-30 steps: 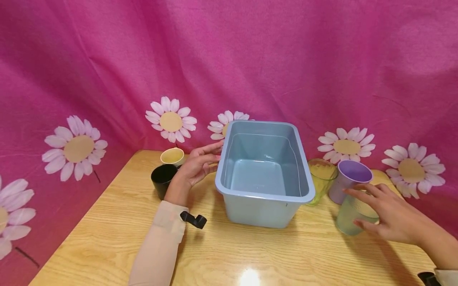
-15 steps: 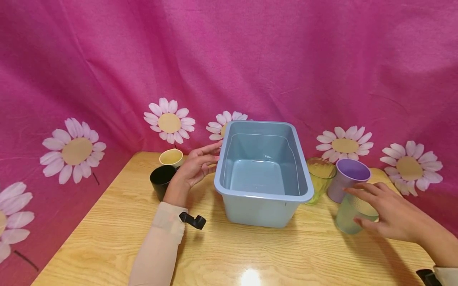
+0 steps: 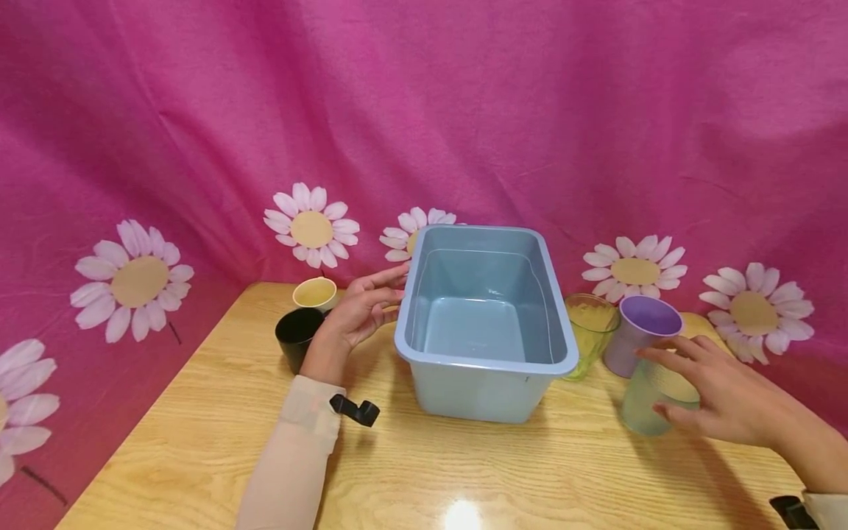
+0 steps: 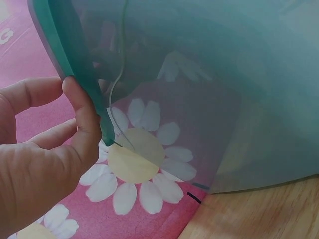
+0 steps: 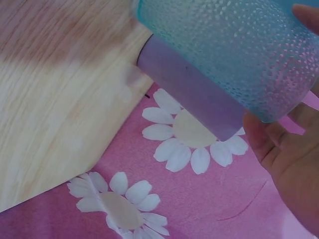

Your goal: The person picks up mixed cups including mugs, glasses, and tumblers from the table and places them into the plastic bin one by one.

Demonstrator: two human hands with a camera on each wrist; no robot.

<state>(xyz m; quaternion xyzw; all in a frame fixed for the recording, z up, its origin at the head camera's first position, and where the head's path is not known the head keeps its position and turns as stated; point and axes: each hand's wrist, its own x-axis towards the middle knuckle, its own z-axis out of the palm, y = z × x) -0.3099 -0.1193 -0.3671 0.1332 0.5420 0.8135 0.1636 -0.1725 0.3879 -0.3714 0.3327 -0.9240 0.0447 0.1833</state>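
My left hand (image 3: pixel 361 309) touches the left rim of a grey-blue plastic tub (image 3: pixel 490 390), its fingers loosely bent. In the left wrist view the fingertips (image 4: pixel 72 89) meet the edge of that rim. My right hand (image 3: pixel 722 394) holds a pale green frosted tumbler (image 3: pixel 639 405) at its rim, thumb on the near side and fingers across the top. Its bumpy wall shows in the right wrist view, with the thumb (image 5: pixel 256 137) at the rim. Just behind stands a purple cup (image 3: pixel 623 350); a clear yellow-green glass (image 3: pixel 586 338) is beside the tub.
On the left stand a black mug (image 3: pixel 294 342), partly behind my wrist, and a cream cup (image 3: pixel 315 294) with a yellow inside. The wooden table (image 3: pixel 199 442) ends at a pink curtain (image 3: pixel 424 110) with white daisies. Nothing lies in the tub.
The whole head view shifts slightly. Both hands keep their places on the tub and the tumbler, and nothing else visibly moves.
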